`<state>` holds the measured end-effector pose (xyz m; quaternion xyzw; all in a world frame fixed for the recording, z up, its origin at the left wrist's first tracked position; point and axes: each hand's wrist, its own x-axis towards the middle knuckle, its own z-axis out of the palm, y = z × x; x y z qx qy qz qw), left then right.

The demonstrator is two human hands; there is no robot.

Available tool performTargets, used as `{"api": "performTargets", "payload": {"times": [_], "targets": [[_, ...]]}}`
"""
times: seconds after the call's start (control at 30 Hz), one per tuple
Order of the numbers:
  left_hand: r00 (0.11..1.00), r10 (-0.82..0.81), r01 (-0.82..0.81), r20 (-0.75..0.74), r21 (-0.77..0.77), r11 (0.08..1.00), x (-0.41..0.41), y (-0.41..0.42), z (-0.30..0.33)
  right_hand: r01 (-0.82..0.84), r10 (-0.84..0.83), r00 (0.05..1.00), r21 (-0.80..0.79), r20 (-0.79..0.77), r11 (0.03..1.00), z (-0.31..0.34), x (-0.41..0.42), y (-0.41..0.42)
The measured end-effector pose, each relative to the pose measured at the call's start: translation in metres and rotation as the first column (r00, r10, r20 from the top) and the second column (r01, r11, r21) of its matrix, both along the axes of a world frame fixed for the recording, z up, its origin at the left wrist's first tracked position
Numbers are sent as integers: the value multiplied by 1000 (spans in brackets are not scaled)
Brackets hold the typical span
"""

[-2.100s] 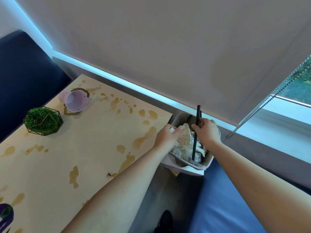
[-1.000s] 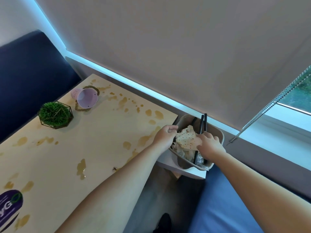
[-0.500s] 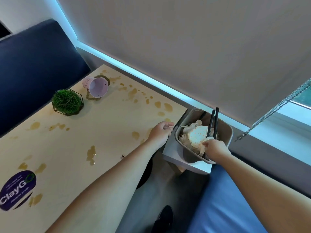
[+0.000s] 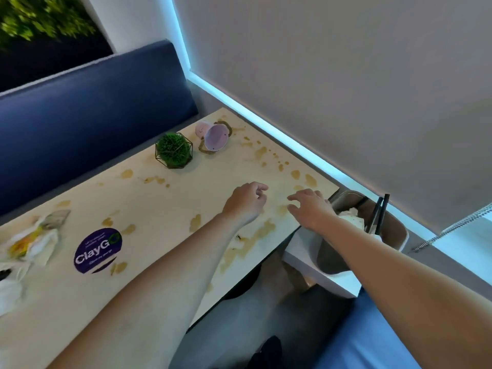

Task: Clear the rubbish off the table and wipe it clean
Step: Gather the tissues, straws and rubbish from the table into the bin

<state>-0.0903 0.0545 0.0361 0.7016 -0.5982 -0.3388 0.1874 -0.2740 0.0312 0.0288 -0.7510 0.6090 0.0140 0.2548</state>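
Crumpled white and yellow wrappers with a clear plastic piece lie at the bench's left end, touching its far edge; more white tissue sits just nearer along that end. Bench is pale wood laminate, flat, rectangular, spattered all over with brown liquid stains. Round purple "ClayGo" sticker lies flat near the left end. Small round green grass plant in a black wire geometric frame stands upright by the far edge. Just right of it, a pink paper cup is tipped on its side near the far right corner, mouth toward the camera, inside looks empty, a brown ring of spill under it.

Left hand hovers over the bench's middle-right, fingers loosely curled, holding nothing. Right hand is over the right edge, fingers spread and relaxed, nothing in its grip. Bare stained surface lies between the hands and the plant.

Grey plastic bin, rounded rectangle, sits just off the bench's right edge on a white ledge; it holds crumpled white paper and two black straws standing slanted. Blue padded seat runs behind the far edge.
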Motion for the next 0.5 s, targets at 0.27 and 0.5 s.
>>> {"api": "performTargets", "payload": {"times": [0.27,0.5], "targets": [[960,166,-167,225,-17,986,125,61,13,-358,357,932,-2,-55,934,28,145,25],[926,313,-308,211,-56,950,222,145,18,-509,509,860,-5,-42,861,31,251,81]]}}
